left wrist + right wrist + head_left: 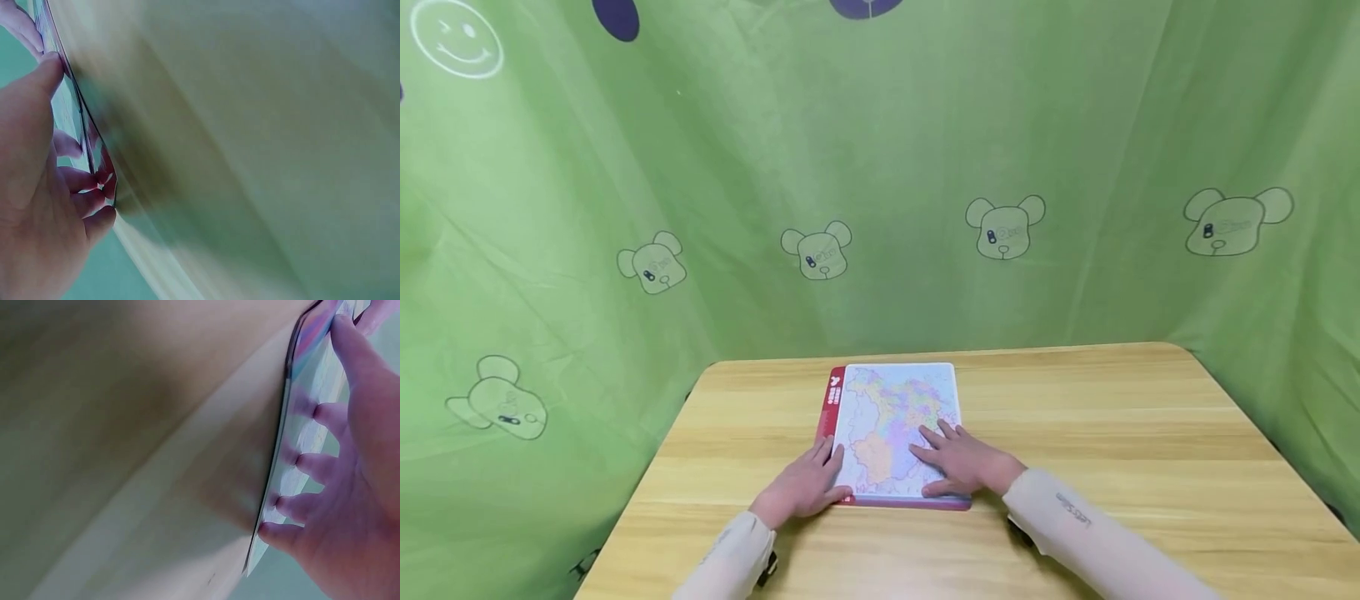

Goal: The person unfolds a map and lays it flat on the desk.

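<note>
A rectangular map sheet (868, 408) with pastel-coloured regions lies flat over a red-edged board (829, 400) on the wooden table. My left hand (802, 485) rests on the lower left edge, its fingertips on the red strip and its thumb by the bottom corner. Across the map's lower right part, my right hand (962, 461) is spread, with fingertips pressing on the printed surface. The left wrist view shows my left thumb (49, 72) along the layered edge. In the right wrist view the fingers (317, 467) touch the glossy top just inside the board's edge.
The light wooden table (1097, 417) extends to both sides of the board. Behind it hangs a green curtain (895, 300) printed with bear heads, close to the table's back edge and sides.
</note>
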`<state>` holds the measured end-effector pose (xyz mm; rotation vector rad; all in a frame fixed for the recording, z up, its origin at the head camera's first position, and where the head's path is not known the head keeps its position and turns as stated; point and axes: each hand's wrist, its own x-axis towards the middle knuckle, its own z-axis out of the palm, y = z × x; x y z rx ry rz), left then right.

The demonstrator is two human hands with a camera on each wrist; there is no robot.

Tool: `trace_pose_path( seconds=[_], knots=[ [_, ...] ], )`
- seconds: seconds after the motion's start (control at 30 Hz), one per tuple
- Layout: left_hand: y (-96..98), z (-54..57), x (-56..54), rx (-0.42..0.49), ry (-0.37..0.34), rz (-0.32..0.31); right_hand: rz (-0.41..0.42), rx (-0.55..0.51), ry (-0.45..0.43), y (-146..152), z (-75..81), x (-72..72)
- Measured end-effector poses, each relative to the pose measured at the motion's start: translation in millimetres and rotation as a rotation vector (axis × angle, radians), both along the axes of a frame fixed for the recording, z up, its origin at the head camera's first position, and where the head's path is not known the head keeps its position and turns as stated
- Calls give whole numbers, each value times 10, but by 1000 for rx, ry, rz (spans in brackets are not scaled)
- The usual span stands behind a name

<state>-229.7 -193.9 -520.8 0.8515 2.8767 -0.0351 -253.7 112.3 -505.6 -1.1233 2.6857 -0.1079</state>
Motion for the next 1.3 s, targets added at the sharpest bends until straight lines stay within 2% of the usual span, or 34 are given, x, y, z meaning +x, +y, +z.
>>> trace_pose_path(
  seconds=[0.23, 0.43, 0.53, 0.77, 0.97, 1.3],
  knots=[
    [-76, -21, 42, 15, 12, 11, 0, 8, 2, -93, 19, 56],
    [-122, 4, 105, 37, -3, 28, 51, -90, -26, -238, 82, 149],
    [-146, 16, 119, 48, -27, 36, 50, -91, -45, -331, 73, 166],
    [-176, 75, 60, 86, -66, 26, 46, -33, -15, -421, 57, 144],
    [-187, 40, 32, 97, -106, 28, 51, -54, -33, -411, 72, 145],
    [-217, 65, 90, 21, -23, -15, 106, -59, -22, -349, 60, 120]
  ],
)
